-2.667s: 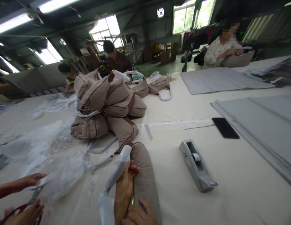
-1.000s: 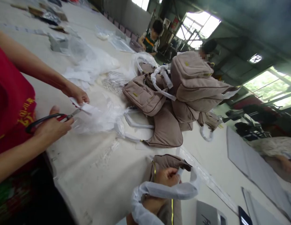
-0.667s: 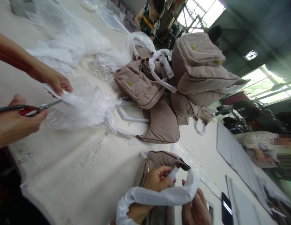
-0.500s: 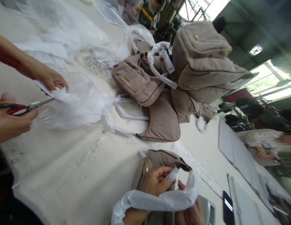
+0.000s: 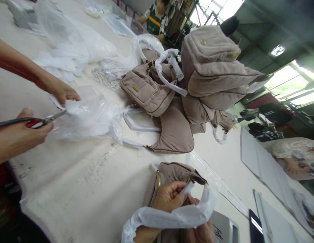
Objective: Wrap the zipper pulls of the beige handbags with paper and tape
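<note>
A taupe corduroy handbag [image 5: 177, 171] with a brass zipper lies on the table at the lower middle. One of its straps, wrapped in white paper, has its end [image 5: 187, 187] pinched between the thumb and fingers of my left hand [image 5: 168, 199]. From below, my right hand [image 5: 200, 231] brings its fingertips to that same wrapped end; most of this hand is behind the long white-wrapped strap loop [image 5: 172, 217], which arches across both wrists.
A pile of similar handbags [image 5: 207, 71] stands ahead. At left, a co-worker's hand holds scissors [image 5: 49, 119] while the other grips white paper by plastic wrap [image 5: 88, 111]. A phone [image 5: 255, 224] and a grey device [image 5: 224, 226] lie right. Other people are farther off.
My right fingertips have closed in on the wrapped strap end, while my left hand keeps its pinch. The co-worker's hands and scissors have shifted right, and the view has turned slightly.
</note>
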`<action>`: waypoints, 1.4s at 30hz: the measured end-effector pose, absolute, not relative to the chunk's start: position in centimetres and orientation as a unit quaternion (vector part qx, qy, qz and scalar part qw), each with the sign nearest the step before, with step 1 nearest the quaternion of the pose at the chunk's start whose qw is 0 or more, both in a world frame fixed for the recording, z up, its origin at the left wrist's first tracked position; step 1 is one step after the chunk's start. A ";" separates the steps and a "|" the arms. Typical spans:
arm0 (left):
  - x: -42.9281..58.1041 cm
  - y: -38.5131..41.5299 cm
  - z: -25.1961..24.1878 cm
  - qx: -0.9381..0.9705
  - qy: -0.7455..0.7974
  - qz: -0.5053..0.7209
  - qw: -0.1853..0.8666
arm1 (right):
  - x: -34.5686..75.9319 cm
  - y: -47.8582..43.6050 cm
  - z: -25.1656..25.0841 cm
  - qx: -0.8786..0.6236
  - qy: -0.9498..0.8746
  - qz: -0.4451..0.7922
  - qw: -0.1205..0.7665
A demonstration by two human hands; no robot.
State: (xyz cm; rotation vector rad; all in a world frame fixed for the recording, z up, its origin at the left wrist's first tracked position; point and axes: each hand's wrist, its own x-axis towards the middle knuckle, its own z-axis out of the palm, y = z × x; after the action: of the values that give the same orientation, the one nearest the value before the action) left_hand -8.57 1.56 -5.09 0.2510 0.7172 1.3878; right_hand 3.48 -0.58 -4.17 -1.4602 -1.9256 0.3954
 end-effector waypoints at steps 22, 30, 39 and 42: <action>-7.7 1.8 -6.2 0.052 0.268 0.662 0.698 | 1.6 5.3 0.9 -0.593 -0.449 0.584 0.323; -7.4 1.7 -5.8 0.065 0.274 0.686 0.671 | 0.5 5.6 1.2 -0.584 -0.414 0.634 0.292; -7.3 1.6 -6.8 0.077 0.295 0.683 0.664 | 0.7 6.4 0.3 -0.594 -0.432 0.622 0.270; -6.6 1.4 -7.0 0.086 0.288 0.676 0.673 | 0.9 5.9 0.9 -0.596 -0.447 0.606 0.279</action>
State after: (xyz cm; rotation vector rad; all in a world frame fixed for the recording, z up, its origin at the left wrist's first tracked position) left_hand -6.56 1.43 -6.99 0.1936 0.6474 1.5209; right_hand 0.89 5.86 0.90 -1.5983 -1.2000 1.6255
